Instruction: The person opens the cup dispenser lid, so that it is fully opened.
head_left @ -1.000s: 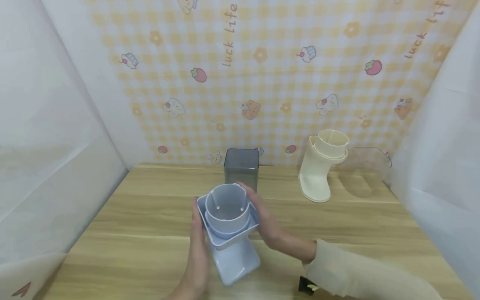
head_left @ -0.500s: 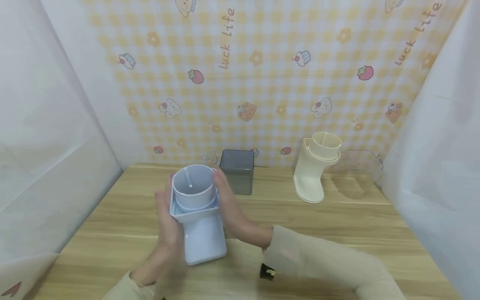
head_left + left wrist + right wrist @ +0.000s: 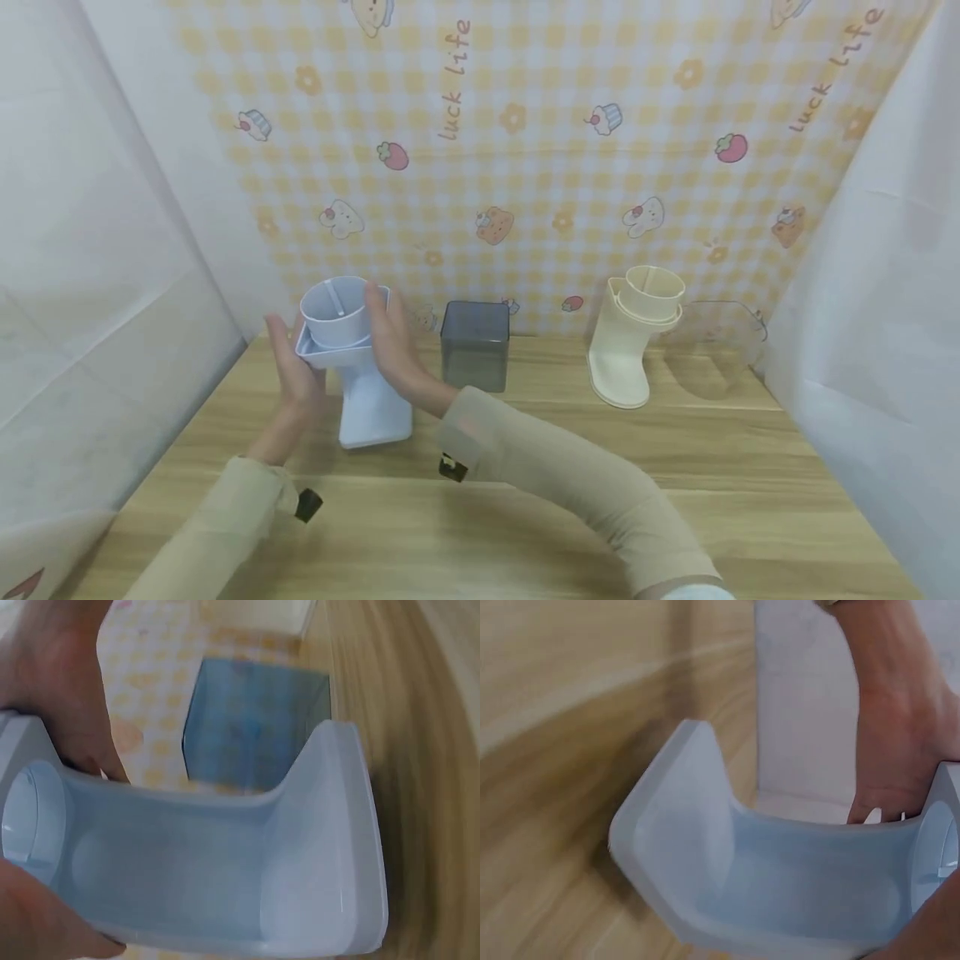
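A light blue boot-shaped dispenser base [image 3: 372,412], with a round cup [image 3: 335,321] in its top tray, is at the left of the table. My left hand [image 3: 296,375] holds its upper part from the left. My right hand [image 3: 393,350] holds the opposite side, its fingers along the tray's rim. Both wrist views show the base's curved hollow front [image 3: 180,862] and its flared foot [image 3: 675,825] close to the wood; whether the foot touches it, I cannot tell. Some fingertips are hidden behind the base.
A smoky grey see-through box [image 3: 475,350] stands by the back wall, right of the base. Farther right are a cream base [image 3: 622,358] of like shape and a clear bowl-like piece [image 3: 705,358]. White sheets [image 3: 112,250] flank the wooden table [image 3: 525,533].
Both hands have carried the light blue base left and toward the back wall, from in front of the grey box to its left. The other things stay where they stood.
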`<state>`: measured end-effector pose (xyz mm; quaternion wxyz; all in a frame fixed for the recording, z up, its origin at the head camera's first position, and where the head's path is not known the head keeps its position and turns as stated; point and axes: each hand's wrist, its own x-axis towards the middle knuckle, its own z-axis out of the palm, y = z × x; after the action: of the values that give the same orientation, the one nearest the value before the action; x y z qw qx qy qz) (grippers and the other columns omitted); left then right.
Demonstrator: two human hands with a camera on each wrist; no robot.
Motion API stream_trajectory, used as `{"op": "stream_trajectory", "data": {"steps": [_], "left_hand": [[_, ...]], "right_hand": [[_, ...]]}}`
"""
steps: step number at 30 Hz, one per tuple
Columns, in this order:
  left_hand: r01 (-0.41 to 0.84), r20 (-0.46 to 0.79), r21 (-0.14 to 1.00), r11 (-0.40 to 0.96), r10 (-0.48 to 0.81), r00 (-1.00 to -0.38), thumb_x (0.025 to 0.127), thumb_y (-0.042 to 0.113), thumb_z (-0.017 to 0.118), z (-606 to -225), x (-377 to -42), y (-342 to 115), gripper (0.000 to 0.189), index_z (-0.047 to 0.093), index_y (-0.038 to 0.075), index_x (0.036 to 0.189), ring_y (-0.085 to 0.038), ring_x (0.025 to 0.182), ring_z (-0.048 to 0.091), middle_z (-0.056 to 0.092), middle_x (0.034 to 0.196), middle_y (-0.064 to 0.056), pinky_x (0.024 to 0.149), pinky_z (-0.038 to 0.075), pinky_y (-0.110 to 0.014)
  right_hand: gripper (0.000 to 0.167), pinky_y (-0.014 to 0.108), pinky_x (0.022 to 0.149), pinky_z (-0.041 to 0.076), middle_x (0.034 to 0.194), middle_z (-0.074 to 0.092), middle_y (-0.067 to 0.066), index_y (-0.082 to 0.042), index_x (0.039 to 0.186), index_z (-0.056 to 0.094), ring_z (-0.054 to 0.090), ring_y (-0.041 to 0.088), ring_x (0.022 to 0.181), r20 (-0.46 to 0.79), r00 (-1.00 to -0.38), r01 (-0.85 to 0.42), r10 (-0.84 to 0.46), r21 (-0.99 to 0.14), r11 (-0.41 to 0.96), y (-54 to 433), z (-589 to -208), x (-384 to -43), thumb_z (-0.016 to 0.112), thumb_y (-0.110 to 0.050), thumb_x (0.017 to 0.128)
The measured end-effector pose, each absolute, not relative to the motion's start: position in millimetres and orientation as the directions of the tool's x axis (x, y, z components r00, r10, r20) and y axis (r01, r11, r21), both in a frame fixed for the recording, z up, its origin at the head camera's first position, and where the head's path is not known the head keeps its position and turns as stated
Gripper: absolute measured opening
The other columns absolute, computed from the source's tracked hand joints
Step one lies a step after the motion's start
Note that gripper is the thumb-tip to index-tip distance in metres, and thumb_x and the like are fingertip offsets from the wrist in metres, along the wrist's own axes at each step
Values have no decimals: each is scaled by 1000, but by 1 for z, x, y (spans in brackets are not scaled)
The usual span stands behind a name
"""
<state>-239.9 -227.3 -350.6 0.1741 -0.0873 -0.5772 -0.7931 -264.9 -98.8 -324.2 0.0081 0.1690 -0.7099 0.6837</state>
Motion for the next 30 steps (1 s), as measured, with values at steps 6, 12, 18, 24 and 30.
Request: {"op": "stream_trajectory", "data": {"steps": [6,12,18,24,30], "left_hand": [[416,394,877,-242,-133,-909,98,68,-1,-355,-275,-254,83,33,19,155,-18,141,34,46,146,0,122,16,-31],[422,401,875,-237,-133,-906,99,66,0,-358,-306,-265,84,46,14,145,-14,119,50,59,122,2,107,31,-26],[401,382,893,-206,-125,-916,99,66,0,-362,-323,-273,83,46,16,146,-12,115,52,61,118,4,104,32,-27],[398,381,896,-195,-118,-917,98,68,-1,-367,-330,-282,86,52,16,141,-12,110,54,64,111,6,102,33,-26],[382,370,905,-188,-99,-924,98,68,-2,-372,-334,-287,85,51,17,141,-11,114,53,63,115,7,103,35,-24]], "right_hand": [[79,46,115,35,147,42,5,-16,149,35,43,23,137,248,-948,-269,-202,-960,82,-120,-331,-294,26,-74,96],[82,46,115,36,149,42,6,-15,151,33,44,25,138,252,-957,-268,-147,-958,103,-133,-335,-319,28,-75,95],[89,47,117,34,155,37,8,-12,155,26,40,28,142,225,-969,-236,-106,-965,115,-141,-338,-330,28,-76,94],[94,48,123,23,166,20,9,-12,160,14,24,28,152,171,-982,-179,-85,-978,103,-149,-339,-332,31,-76,94],[94,47,123,23,166,20,9,-13,160,13,25,28,152,151,-986,-158,-76,-982,104,-153,-344,-336,31,-76,94]]}}
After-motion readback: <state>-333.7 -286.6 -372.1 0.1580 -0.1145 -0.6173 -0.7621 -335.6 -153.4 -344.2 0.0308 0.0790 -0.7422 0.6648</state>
